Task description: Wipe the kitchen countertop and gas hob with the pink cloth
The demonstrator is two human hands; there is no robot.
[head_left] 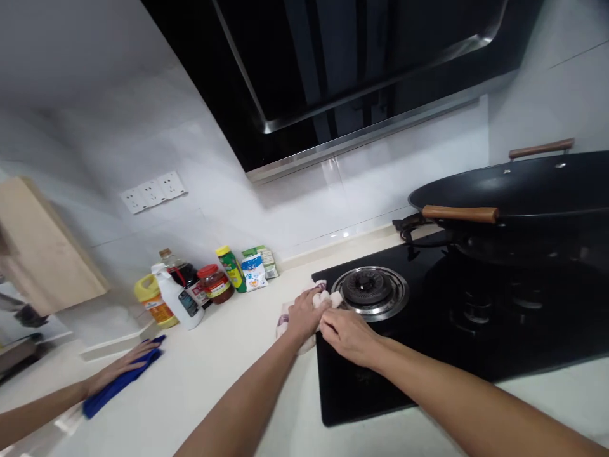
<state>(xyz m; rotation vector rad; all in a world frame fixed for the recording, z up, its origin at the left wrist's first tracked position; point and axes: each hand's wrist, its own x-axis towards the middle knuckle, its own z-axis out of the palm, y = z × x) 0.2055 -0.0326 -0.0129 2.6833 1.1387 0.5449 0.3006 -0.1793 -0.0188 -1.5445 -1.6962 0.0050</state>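
A white cloth with purple marks (282,321) lies bunched across the left edge of the black glass gas stove (361,387). My left hand (305,313) rests on the cloth, its fingers closed over a gathered fold. Right beside it, my right hand (349,336) is curled, its fingertips pinching the bunched end of the cloth near the burner. The round burner (366,289) with its steel ring sits just beyond my hands. The fingertips of my right hand are partly hidden.
At the left, another person's hand (118,371) presses a blue cloth (114,390) on the white counter (214,374). Several bottles, a red-lidded jar (216,285) and seasoning packets (255,271) stand against the wall. A large black wok (523,184) sits at right beneath the range hood (361,76).
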